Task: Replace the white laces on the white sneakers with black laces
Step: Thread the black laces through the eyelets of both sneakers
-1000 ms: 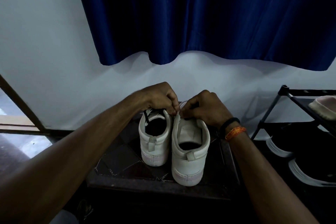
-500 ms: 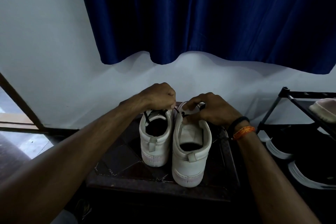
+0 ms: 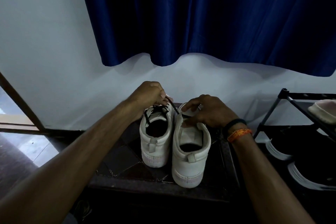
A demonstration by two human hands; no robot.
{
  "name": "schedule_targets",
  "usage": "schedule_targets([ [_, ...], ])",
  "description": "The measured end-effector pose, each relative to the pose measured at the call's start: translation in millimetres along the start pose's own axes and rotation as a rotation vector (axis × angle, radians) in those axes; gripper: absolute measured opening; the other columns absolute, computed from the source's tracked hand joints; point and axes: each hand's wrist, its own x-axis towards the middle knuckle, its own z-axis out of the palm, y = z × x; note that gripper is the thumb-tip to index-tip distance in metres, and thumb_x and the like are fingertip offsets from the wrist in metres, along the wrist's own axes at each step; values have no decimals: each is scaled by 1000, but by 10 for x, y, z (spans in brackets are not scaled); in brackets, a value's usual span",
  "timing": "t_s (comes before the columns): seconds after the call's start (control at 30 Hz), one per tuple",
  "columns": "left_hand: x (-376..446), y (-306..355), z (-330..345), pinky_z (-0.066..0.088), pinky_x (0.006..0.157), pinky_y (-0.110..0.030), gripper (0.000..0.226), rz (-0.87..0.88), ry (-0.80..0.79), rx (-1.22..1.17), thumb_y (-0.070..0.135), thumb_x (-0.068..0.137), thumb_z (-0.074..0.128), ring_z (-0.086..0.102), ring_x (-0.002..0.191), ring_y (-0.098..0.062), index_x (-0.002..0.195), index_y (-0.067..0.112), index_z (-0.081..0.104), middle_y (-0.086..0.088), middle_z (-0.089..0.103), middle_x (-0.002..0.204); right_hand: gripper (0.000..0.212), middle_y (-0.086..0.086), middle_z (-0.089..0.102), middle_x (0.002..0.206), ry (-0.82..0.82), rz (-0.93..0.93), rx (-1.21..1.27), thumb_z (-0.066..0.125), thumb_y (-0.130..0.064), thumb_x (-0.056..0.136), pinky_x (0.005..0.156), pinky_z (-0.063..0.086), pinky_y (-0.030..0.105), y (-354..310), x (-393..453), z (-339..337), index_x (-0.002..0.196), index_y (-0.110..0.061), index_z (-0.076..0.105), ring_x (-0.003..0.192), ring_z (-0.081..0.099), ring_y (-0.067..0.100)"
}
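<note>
Left sneaker (image 3: pixel 156 140): stands heel toward the camera on the dark tiled surface (image 3: pixel 125 162), black lace (image 3: pixel 164 108) already threaded across its top eyelets.
Right sneaker (image 3: pixel 190 154): just beside the left one, nearly touching, its heel close to the surface's near edge; no lace visible on it.
Left hand (image 3: pixel 149 94): raised over the left sneaker's tongue, fingers curled and pinching the black lace, one loose end slanting down toward the right sneaker.
Right hand (image 3: pixel 209 111): on the right sneaker's tongue and collar, fingers bent and gripping the tongue; black band and orange thread bracelet (image 3: pixel 238 132) on the wrist.
Edges: the surface ends just in front of the right sneaker's heel; open tile lies left of the pair.
Room: pale wall (image 3: pixel 45 42) behind, blue curtain (image 3: pixel 209 14) hanging above the hands, black shoe rack (image 3: pixel 283 100) close on the right with dark shoes below.
Writing: no readable brand on either sneaker.
</note>
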Motion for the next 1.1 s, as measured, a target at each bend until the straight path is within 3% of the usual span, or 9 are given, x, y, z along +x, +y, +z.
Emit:
schedule_targets([
  [0.07,-22,-1,32,58,69,-19,30,-11,-74,-113,-17,92,41,74,82,-22,78,7,51,-18,77,94,42,-16,58,97,13,6,37,90,-39,68,72,41,19,14,-3,7,106,-37,73,88,51,1],
  [0.2,-69,27,84,50,54,-20,27,-22,-134,-125,-12,95,39,71,78,-23,83,11,47,-20,76,96,38,-15,69,98,62,-12,110,93,-32,65,63,40,8,65,-15,-23,100,-29,78,84,57,-2],
  [0.27,-84,44,117,50,53,-18,25,-23,-141,-128,-12,95,40,69,76,-23,86,11,45,-19,77,92,38,-14,72,98,76,-26,172,93,-31,64,70,45,10,71,-22,-71,100,-28,79,89,62,2],
  [0.33,-91,44,133,51,54,-17,22,-25,-144,-137,-10,96,40,67,75,-22,89,10,46,-17,77,91,40,-15,73,95,65,-37,206,93,-33,64,79,51,20,40,-26,-84,101,-29,79,94,64,5],
  [0.57,-71,-35,130,47,52,-22,17,10,-61,-148,-5,100,38,62,68,-22,94,7,49,-17,71,84,52,-11,57,124,-45,18,80,90,-43,66,89,41,26,-62,-58,33,115,-40,72,116,51,13],
  [0.7,-60,-47,132,49,62,-26,21,33,2,-112,-7,98,37,61,72,-25,91,9,49,-12,70,80,62,-9,53,127,-76,31,-6,90,-49,62,106,46,42,-112,-49,69,119,-45,68,124,49,19],
  [0.9,-82,81,-49,55,61,-19,25,103,174,-245,-11,95,36,60,71,-21,91,10,49,-10,63,75,62,-9,52,124,-75,29,-34,87,-57,59,105,44,50,-59,-25,115,117,-51,66,124,44,26],
  [1.03,-113,275,-364,60,80,-39,27,139,315,-492,-8,98,32,60,72,-25,85,10,47,-8,53,70,72,-11,54,126,-85,22,-11,86,-64,47,106,45,47,-63,-20,118,116,-51,67,125,48,21],
  [1.1,-146,401,-592,62,79,-42,27,167,385,-679,-6,95,30,58,64,-22,80,8,46,-7,47,67,83,-14,53,124,-80,28,-2,76,-74,34,105,45,47,-43,-8,137,114,-54,65,125,47,20],
])
